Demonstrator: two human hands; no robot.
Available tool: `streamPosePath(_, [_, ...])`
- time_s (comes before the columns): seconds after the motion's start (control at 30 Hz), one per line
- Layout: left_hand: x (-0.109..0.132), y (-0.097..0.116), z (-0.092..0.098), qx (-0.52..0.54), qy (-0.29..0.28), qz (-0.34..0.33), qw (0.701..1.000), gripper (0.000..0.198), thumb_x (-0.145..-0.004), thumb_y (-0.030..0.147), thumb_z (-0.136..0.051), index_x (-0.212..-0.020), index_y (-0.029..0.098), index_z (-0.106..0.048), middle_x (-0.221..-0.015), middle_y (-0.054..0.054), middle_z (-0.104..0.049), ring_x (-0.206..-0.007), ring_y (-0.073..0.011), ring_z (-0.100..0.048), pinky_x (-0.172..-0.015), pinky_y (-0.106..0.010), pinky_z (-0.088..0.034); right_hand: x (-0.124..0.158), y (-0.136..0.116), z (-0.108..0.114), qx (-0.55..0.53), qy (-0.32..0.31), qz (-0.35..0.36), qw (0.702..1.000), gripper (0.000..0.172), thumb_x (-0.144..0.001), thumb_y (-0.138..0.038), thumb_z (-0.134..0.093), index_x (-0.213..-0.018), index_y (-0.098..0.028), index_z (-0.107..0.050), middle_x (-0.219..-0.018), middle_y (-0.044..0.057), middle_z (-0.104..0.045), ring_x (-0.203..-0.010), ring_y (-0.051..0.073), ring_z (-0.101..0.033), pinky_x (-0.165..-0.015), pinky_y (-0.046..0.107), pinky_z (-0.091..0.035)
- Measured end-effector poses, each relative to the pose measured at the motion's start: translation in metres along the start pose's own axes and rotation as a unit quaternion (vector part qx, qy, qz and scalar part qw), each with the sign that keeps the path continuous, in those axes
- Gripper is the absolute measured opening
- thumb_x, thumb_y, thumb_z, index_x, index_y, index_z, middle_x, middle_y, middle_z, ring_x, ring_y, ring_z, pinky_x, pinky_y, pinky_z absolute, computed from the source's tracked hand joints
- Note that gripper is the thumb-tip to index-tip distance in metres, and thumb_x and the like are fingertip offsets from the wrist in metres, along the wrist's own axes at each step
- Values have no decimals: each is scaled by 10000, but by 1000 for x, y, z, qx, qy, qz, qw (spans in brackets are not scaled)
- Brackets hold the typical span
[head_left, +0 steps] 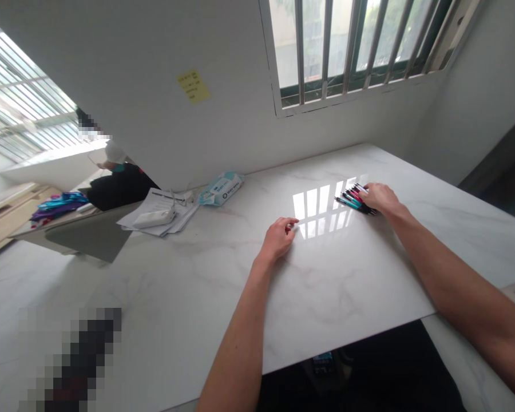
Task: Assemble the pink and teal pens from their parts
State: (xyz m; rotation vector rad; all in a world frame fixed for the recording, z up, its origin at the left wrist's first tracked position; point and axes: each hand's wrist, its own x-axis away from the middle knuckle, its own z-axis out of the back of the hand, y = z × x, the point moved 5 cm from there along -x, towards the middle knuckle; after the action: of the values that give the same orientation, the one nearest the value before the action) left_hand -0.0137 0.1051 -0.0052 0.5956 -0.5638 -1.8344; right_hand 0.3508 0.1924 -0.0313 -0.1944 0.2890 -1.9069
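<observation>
Several pens (pixel 352 198), with teal, red and dark barrels, lie in a bunch on the white marbled table (pixel 223 274), right of the window's reflection. My right hand (pixel 378 197) rests at the right end of the bunch, fingers bent down onto the pens; whether it grips one is hidden. My left hand (pixel 280 236) lies on the tabletop left of the pens, apart from them, fingers loosely curled and spread a little, with nothing in them.
Papers (pixel 171 229) with a white device (pixel 155 217) lie at the left, beside a wipes packet (pixel 223 189). A grey divider (pixel 90 234) stands further left, a person (pixel 122 183) beyond it. A barred window is above.
</observation>
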Motion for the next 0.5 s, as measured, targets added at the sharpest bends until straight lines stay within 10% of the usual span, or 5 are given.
streamPosePath(0.5, [-1,-2,-3,87,24,7,996,407,-835,113,-555,-1159,246,-763,-1189,-37,-741,-834,-149,-653,-878,-295,-544,-18,45,0,-230,12,-43,972,486,-810,-330,-776,-1274,-188,-749,-1076,125,-789,-732,204,-709,-749,331,-556])
